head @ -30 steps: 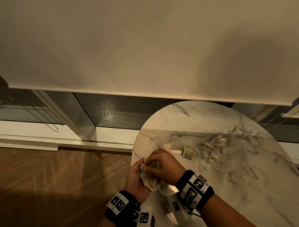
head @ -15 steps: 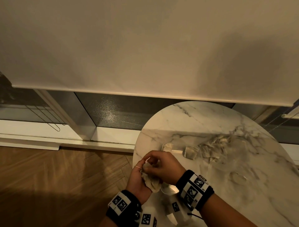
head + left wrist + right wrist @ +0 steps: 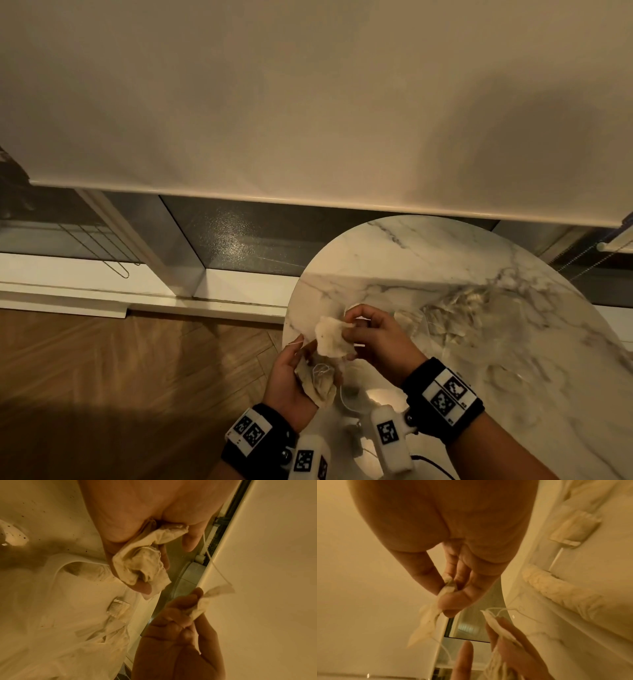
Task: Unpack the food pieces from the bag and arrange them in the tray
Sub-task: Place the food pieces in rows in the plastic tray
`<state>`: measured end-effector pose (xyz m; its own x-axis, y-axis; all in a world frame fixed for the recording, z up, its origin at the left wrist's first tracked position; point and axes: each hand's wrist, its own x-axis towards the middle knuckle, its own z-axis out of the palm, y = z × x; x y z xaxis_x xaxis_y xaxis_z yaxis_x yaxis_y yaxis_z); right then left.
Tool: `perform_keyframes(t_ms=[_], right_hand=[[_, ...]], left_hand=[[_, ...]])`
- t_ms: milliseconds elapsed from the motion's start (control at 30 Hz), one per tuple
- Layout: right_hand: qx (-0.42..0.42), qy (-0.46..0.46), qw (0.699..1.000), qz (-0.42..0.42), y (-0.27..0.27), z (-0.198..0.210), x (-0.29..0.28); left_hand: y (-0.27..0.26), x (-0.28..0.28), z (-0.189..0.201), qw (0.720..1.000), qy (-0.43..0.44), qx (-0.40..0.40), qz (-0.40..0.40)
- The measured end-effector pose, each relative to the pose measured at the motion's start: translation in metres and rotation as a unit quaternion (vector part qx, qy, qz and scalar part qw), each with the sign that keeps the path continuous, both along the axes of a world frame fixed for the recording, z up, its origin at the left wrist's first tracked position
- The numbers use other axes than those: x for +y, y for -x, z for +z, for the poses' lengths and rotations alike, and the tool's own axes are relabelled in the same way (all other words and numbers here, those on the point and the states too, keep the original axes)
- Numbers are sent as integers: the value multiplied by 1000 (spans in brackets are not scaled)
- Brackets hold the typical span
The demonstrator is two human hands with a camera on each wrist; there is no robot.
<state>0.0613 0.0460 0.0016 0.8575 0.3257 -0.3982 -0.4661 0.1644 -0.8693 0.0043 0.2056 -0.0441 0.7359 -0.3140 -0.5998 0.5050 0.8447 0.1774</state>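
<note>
Over the table's left edge, my left hand (image 3: 305, 359) holds a small crumpled cloth bag (image 3: 317, 382) with a loose drawstring; the left wrist view shows its open mouth (image 3: 142, 566). Just above it, my right hand (image 3: 352, 325) pinches a pale, flat food piece (image 3: 330, 337) by one edge. In the right wrist view the piece (image 3: 426, 619) hangs from thumb and fingers. More pale pieces (image 3: 455, 318) lie on crinkled clear plastic to the right; I cannot tell whether that is the tray. One of them (image 3: 118, 607) lies near the table's edge.
The round marble table (image 3: 428, 260) stands by a window with a lowered blind (image 3: 308, 102). Wooden floor (image 3: 120, 377) lies to its left. A white curved rim (image 3: 57, 569) appears in the left wrist view.
My hands were pressed together at the bag. Now the right hand has drawn a food piece up and out, and the hands have parted slightly.
</note>
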Motion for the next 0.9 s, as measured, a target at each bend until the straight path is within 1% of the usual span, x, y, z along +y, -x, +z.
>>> perform_keyframes(t_ms=[100,167,200,267,333,400,467,533,567,633,700,733,833,900], right_hand=[[65,-89,993,-48,-3,1,-10],[94,-133,985,-62,-5,-1,-18],[107,-142,982,-63,-6,-3,-21],[125,-126,983,-54,-7,-6,-25],[128,-65,988,-48,-8,-12,-27],[96,39,993,-50,-7,-22,-30],[30,157,985,-59,-8,-30,-36],[-21,226,972,-66,-10,-39,-46],[-32,244,967,-70,-12,-44,-51],[-52,329,941,-56,-17,-53,-63],[-84,442,893,-22,-23,-59,-77],[-92,472,877,-7,-27,-60,-84],[-99,510,854,31,-39,-67,-100],[-107,543,831,66,-47,-72,-107]], left_hand=[[-1,0,0,999,-23,24,8],[-2,1,-3,999,-29,40,6],[-2,1,-2,999,-28,41,4],[-2,1,-2,999,-21,43,3],[-3,1,-4,999,-18,49,1],[-4,0,-6,998,-24,55,0],[-5,0,-6,998,-31,60,-1],[-5,1,-5,997,-36,63,-1],[-5,2,-5,997,-39,65,-3],[-6,3,-6,997,-47,69,-6],[-6,4,-8,996,-49,71,-6],[-6,4,-8,996,-50,73,-6],[-7,4,-10,996,-52,78,-10],[-8,4,-10,996,-49,78,-12]])
